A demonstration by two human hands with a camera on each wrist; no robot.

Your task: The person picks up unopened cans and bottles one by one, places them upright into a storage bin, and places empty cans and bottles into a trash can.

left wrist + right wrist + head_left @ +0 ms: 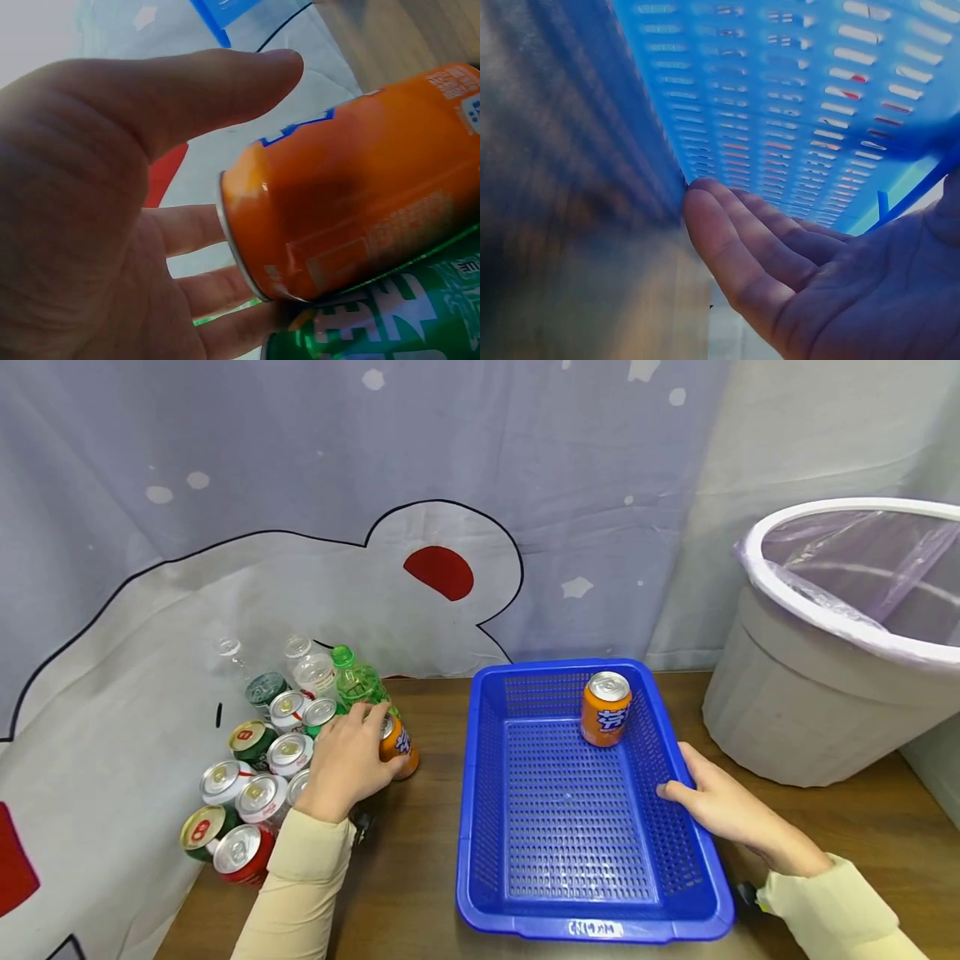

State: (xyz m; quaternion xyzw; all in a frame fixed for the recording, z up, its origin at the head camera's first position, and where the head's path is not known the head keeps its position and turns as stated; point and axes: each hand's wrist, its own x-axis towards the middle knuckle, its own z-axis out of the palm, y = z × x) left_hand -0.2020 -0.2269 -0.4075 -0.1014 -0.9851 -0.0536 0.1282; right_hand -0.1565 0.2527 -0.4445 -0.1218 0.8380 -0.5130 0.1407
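My left hand (349, 763) reaches over an orange soda can (399, 745) at the right edge of a group of cans and bottles. In the left wrist view the thumb stands apart from this orange can (360, 187), while the other fingers pass behind its top end. A green can (405, 315) lies right beside it. My right hand (720, 797) holds the right side of a blue plastic basket (471, 793), thumb inside the rim. From the right wrist view, the fingers (735, 240) lie along the basket's outer side. Another orange can (606, 710) stands upright inside, toward the back right corner.
Several cans, among them a red can (243, 853) and a green can (206, 831), crowd the left. Behind them stand clear bottles (311, 667) and a green bottle (358, 681). A lined white bin (817, 685) stands right of the basket. A patterned curtain (315, 460) hangs behind.
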